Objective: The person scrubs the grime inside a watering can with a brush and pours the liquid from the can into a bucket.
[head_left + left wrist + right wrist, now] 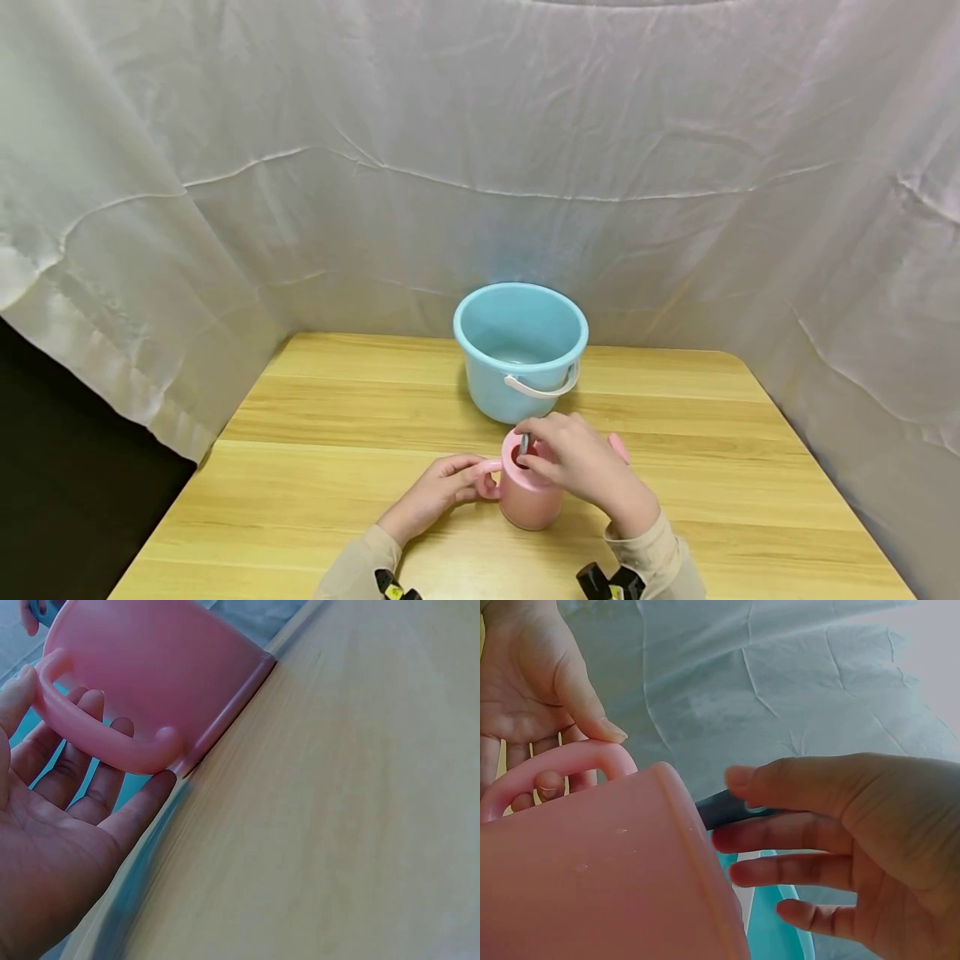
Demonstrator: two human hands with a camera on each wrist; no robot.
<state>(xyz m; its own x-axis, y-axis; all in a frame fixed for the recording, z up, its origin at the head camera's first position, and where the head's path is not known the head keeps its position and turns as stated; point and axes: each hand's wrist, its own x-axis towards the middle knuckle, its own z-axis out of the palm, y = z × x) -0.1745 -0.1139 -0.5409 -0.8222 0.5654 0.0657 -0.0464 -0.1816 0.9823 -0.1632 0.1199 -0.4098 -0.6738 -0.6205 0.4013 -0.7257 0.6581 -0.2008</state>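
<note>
A pink watering can (529, 507) stands upright on the table, its loop handle (105, 742) to the left and its spout end (618, 447) to the right. My left hand (442, 490) holds that handle, thumb on top and fingertips inside the loop. Over the can's round opening, my right hand (581, 458) pinches a slim grey-blue handle (731, 810) between thumb and fingers. The handle's lower end is inside the can and hidden, so its kind cannot be told. Something red (517, 454) shows inside the opening.
Just behind the can stands a light blue bucket (501, 392) with a white carrying handle (542, 392) hanging at its front. The wooden table (337, 467) is bordered by pale curtains (480, 167) at the back and sides.
</note>
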